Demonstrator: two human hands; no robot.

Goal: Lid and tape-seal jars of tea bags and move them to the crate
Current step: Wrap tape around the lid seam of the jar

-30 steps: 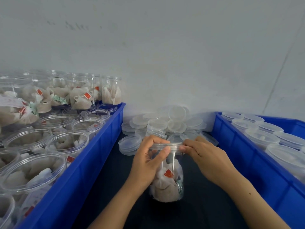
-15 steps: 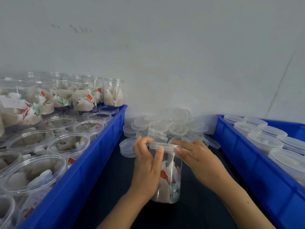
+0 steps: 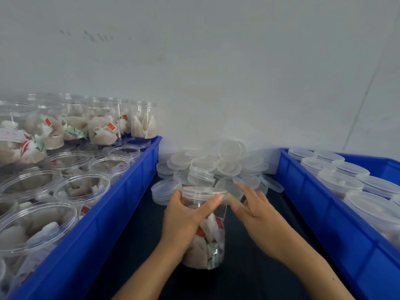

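Two blue crates flank the lidded jar of tea bags on the dark table: the left crate holds open jars, the right crate lidded ones. Behind the jar lies a heap of loose lids. The left hand grips the jar's side, while the right hand pinches a tape strip stretched from its lid.

A: What can't you make out?

B: The left hand covers most of the jar's left side, so the tea bags behind it are hidden. The tape strip is blurred; where it ends under the right hand I cannot tell.

A: And the crates?

B: The left crate and the right crate both run off the picture's edges. The lids at the back overlap, too many to count.
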